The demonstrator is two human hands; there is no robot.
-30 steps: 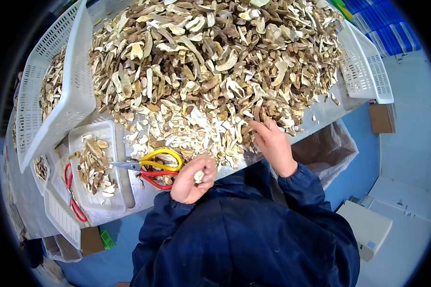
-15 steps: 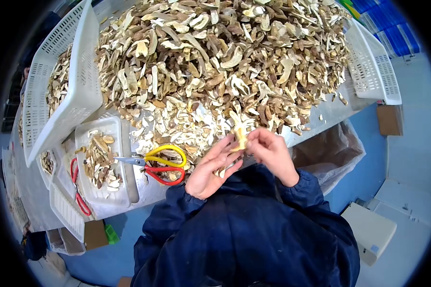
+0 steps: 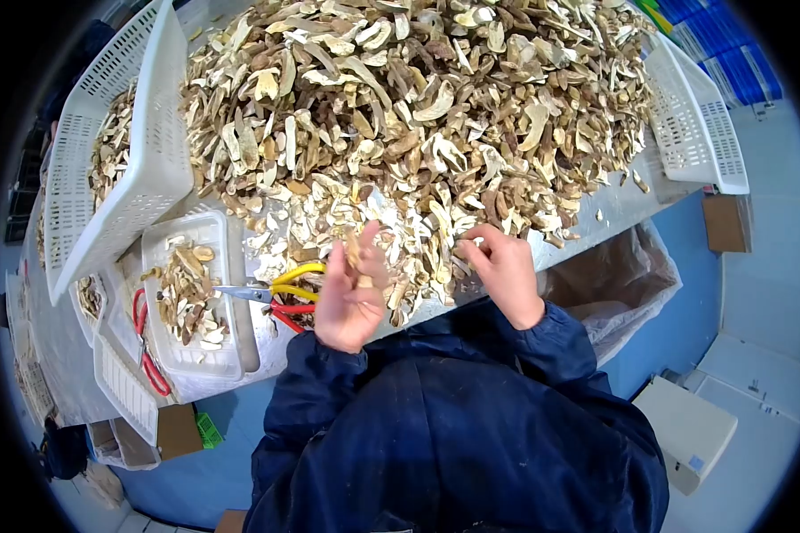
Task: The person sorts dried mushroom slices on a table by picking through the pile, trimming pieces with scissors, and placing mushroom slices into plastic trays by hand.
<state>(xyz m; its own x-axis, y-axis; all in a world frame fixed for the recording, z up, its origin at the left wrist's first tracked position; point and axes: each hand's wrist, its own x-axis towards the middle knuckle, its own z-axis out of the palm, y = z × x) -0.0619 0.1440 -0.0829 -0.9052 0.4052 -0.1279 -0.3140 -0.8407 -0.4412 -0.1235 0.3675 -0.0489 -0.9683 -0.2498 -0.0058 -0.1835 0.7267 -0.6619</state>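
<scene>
A large heap of dried mushroom slices [image 3: 418,98] covers the steel table in front of me. My left hand [image 3: 354,302] is raised over the near edge of the heap, palm up and smeared by motion. Tan patches show among its fingers, but whether it holds a slice I cannot tell. To its right, my right hand [image 3: 507,277] hovers at the heap's front edge, thumb and forefinger pinched together; what lies between them is too small to name. Scissors with yellow and red handles [image 3: 295,281] lie left of my left hand, their handles partly hidden behind it.
A shallow white tray [image 3: 240,355] with several slices stands at the left, beside red-handled scissors [image 3: 154,375]. White perforated baskets [image 3: 164,133] flank the heap, another basket [image 3: 684,133] being at the right. Below the table edge hangs a lined bin [image 3: 622,293].
My hands have parted: the left moved up and left, in front of the scissors' handles, while the right shifted slightly right. The pale mushroom slice between them is no longer seen there.
</scene>
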